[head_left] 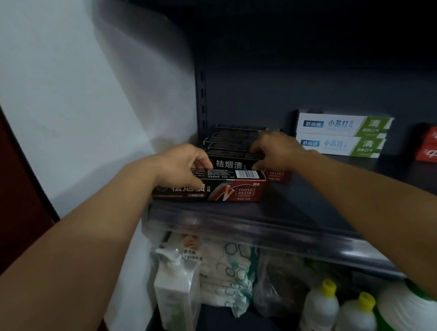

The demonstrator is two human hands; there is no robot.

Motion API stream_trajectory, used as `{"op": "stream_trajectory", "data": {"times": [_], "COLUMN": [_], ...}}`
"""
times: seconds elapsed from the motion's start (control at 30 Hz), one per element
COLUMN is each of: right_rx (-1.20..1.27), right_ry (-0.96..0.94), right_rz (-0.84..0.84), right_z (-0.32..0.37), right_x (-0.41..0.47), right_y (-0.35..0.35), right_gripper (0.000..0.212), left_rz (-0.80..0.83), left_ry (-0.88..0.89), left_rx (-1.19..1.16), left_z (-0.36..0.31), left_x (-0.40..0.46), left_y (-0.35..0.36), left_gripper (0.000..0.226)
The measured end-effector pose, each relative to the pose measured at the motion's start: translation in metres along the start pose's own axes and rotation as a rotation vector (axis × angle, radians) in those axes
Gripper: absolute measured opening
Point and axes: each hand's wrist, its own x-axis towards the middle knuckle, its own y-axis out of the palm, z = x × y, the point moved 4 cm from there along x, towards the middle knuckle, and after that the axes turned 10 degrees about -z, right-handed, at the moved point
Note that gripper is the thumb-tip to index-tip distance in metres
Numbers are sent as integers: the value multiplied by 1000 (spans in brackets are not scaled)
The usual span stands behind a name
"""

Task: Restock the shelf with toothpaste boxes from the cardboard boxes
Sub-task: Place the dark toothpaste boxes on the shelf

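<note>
The left hand (184,163) and right hand (273,151) each pinched an end of the black toothpaste boxes (228,164) with curled fingers, at the centre-left of the frame on the shelf (312,209). Recommended: square the front box against the row behind and flush with the shelf lip, then release evenly.

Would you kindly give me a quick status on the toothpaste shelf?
Left hand and right hand both gripping the black toothpaste boxes at the shelf left end. White-green boxes to their right, apart. Nothing blocking.
</note>
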Motion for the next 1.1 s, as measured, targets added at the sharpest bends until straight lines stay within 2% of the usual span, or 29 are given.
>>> {"op": "stream_trajectory", "data": {"times": [0.27, 0.4, 0.57, 0.8, 0.97, 1.1], "right_rx": [-43, -48, -63, -26, 0, -1], "right_ry": [-3, -15, -17, -2, 68, 119], "right_rz": [-8, -24, -2, 49, 27, 45], "right_z": [6, 9, 10, -3, -28, -45], "right_x": [4, 2, 5, -7, -33, -55], "right_y": [-1, -4, -6, -22, -45, -55], "right_gripper": [32, 42, 24, 24, 7, 11], "left_rz": [-8, -1, -9, -1, -24, -30], "left_ry": [-4, -3, 3, 3, 1, 2], "left_rx": [-9, -18, -33, -19, -34, -40], "left_z": [4, 1, -5, -8, -14, -19], "left_x": [5, 4, 2, 5, 16, 27], "left_y": [0, 2, -2, -4, 11, 28], "left_gripper": [44, 44, 42, 45, 46, 48]}}
